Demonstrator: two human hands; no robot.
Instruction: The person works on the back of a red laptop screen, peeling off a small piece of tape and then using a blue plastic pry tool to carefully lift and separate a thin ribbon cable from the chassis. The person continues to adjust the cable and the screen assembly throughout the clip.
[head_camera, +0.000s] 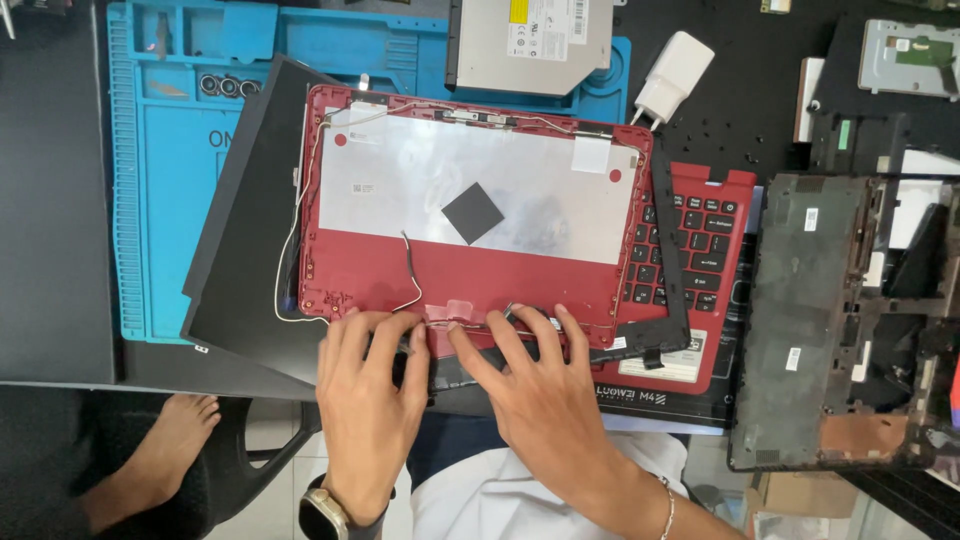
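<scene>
A red laptop lid shell (470, 270) lies inside-up, lined with silver foil and a black square pad. Thin white and black cables (300, 230) run along its left and top edges. Both hands rest on the shell's near edge. My left hand (370, 390), with a dark wristwatch, presses fingertips at a strip of red tape (450, 312) by the cable ends. My right hand (535, 385), wearing a thin bracelet, touches the near edge just right of the tape. Nothing is gripped in either hand.
A black display panel (245, 260) lies under the shell on a blue repair mat (160, 180). A red keyboard deck (700, 270) and a black bezel strip sit to the right. Further right is a black base chassis (830, 320). An optical drive (530, 45) and white charger (675, 75) lie beyond.
</scene>
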